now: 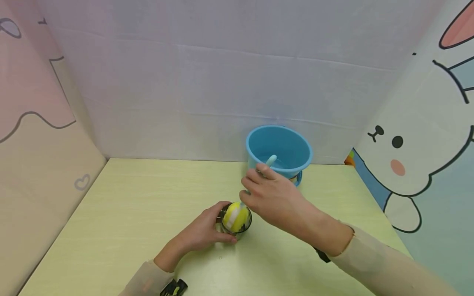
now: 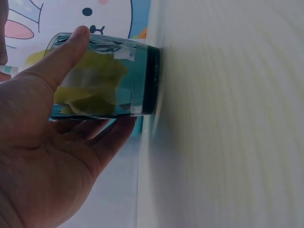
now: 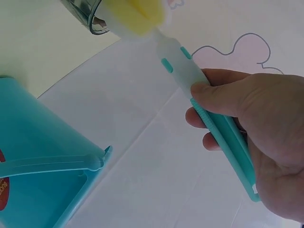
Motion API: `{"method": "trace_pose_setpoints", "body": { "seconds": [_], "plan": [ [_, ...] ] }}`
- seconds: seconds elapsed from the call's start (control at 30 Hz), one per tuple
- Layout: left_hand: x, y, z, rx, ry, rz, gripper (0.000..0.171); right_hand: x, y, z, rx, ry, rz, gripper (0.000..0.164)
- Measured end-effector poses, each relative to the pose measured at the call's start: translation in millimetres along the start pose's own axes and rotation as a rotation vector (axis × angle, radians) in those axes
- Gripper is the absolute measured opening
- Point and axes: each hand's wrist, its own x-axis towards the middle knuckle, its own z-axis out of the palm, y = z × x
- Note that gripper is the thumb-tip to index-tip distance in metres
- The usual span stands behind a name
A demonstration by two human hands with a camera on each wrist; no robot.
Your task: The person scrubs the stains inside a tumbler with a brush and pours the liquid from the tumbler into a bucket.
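A clear glass (image 2: 137,80) stands upright on the table, and my left hand (image 1: 201,230) grips its side, thumb on one side and fingers on the other. My right hand (image 1: 277,197) holds a sponge brush by its white and turquoise handle (image 3: 228,142), thumb pressed along it. The yellow and white sponge head (image 1: 236,217) is at the glass's mouth; in the left wrist view its yellow shows through the glass wall. The handle slants up from the glass toward the bucket side.
Behind my right hand, a blue bucket (image 1: 255,154) with a handle (image 3: 52,165) stands at the table's back edge. A pale wall (image 1: 177,90) rises behind the table (image 1: 148,189), and printed cartoon panels flank it on both sides.
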Motion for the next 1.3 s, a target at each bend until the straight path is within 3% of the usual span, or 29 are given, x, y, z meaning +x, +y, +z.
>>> {"method": "trace_pose_setpoints", "body": {
  "seconds": [1.03, 1.3],
  "plan": [
    [-0.5, 1.5, 1.3, 0.061, 0.019, 0.006, 0.092, -6.4, 6.4, -5.1, -0.059, -0.062, 0.03, 0.023],
    [-0.3, 1.4, 1.2, 0.065, 0.024, 0.007, 0.092, -8.8, 8.0, -9.6, -0.031, -0.066, 0.026, 0.021]
  ]
}}
